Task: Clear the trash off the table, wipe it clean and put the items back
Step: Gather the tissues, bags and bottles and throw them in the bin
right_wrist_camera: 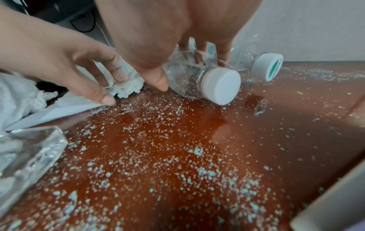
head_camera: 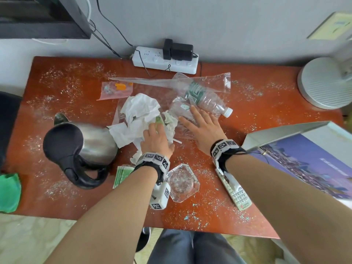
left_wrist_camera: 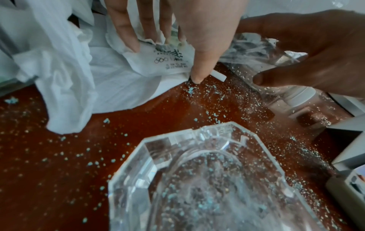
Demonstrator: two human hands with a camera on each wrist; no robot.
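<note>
Crumbs cover the red-brown table point(head_camera: 62, 199). My left hand point(head_camera: 155, 128) rests on a heap of crumpled white paper point(head_camera: 139, 111), fingers spread and thumb pressing the paper's edge point(left_wrist_camera: 118, 75). My right hand point(head_camera: 200, 122) lies flat, fingers straight, on a crushed clear bottle point(right_wrist_camera: 185, 78) with a white cap point(right_wrist_camera: 219, 86) wrapped in clear plastic. A second bottle point(head_camera: 206, 98) with a green label lies just beyond, under a clear plastic bag point(head_camera: 213, 80). A small pink bag point(head_camera: 116, 90) lies further back on the left.
A steel kettle point(head_camera: 89, 143) stands left of the paper. A glass ashtray point(head_camera: 183, 182), green packets point(head_camera: 122, 175) and a remote point(head_camera: 237, 193) lie near my wrists. A power strip point(head_camera: 165, 61) sits at the back, a fan base point(head_camera: 327, 82) and box point(head_camera: 304, 159) right, a green cloth point(head_camera: 9, 193) left.
</note>
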